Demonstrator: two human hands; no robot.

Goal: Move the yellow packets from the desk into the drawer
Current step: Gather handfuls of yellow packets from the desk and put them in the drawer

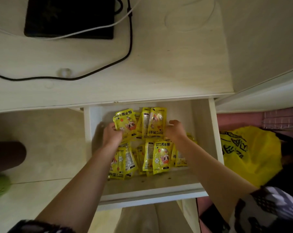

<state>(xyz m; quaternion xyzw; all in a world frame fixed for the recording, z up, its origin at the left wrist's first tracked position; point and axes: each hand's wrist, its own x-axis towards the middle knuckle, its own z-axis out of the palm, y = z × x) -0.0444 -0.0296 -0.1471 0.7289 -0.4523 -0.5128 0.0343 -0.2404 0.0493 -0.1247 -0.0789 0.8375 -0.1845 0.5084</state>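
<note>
The white drawer stands pulled out from under the pale desk, and everything here is placed against it. Inside the drawer lie the yellow packets, a loose heap printed with a cartoon face and black lettering: one cluster sits toward the back of the drawer, a larger one toward its front, some lying flat and some overlapping or tilted on edge. Both bare forearms reach into the drawer from its front edge. The left hand is at the left of the back cluster, its fingers closed on the lower edge of one yellow packet that is tipped up above the drawer floor. The right hand is at the right of the same cluster, fingers curled and slightly spread against the side of the upright packets there; whether it actually grips one I cannot tell. Behind the drawer, on the desk top, no yellow packet shows; a black flat device sits at the far left of the desk, with a black cable looping across the surface and a white cable crossing the device. To the right of the drawer, lower down, a yellow plastic bag with black lettering lies crumpled.
</note>
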